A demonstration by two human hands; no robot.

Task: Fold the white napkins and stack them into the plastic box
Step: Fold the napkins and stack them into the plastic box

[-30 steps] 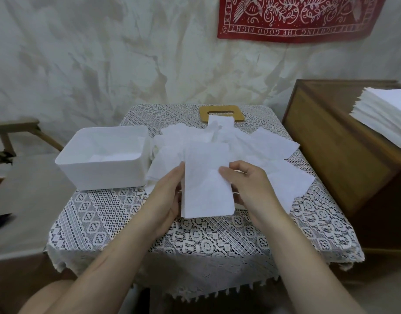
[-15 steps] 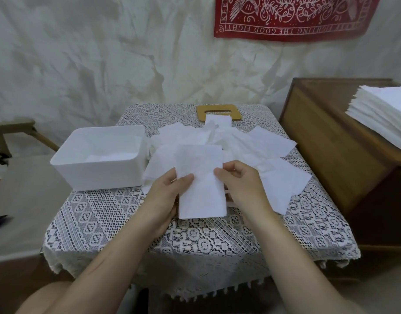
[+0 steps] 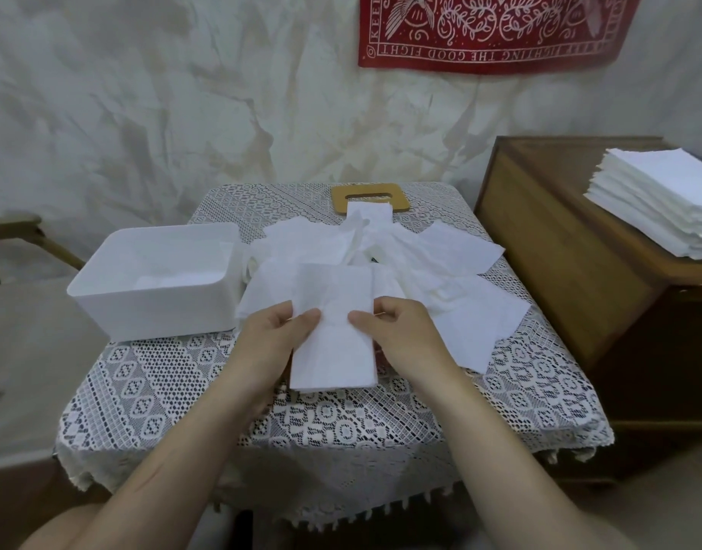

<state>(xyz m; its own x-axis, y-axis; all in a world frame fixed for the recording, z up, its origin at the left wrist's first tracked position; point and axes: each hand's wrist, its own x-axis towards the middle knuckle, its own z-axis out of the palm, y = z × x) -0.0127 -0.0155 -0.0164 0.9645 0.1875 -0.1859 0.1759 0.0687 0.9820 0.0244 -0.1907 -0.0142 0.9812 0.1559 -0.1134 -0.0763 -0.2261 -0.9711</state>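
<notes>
A white napkin (image 3: 333, 351), folded into a tall narrow rectangle, is held above the lace-covered table (image 3: 341, 430). My left hand (image 3: 276, 335) pinches its left edge with thumb on top. My right hand (image 3: 404, 331) pinches its right edge the same way. Behind it lies a loose heap of unfolded white napkins (image 3: 428, 271). The white plastic box (image 3: 155, 307) stands to the left on the table, with white napkins lying in its bottom.
A wooden lid with a slot (image 3: 371, 197) lies at the table's far edge. A wooden cabinet (image 3: 559, 252) at the right carries a tall stack of napkins (image 3: 658, 200). A grey seat (image 3: 28, 331) is at the left.
Both thumbs have slid inward across the folded napkin toward its middle. The napkin has stayed in front of the heap, a little closer to me.
</notes>
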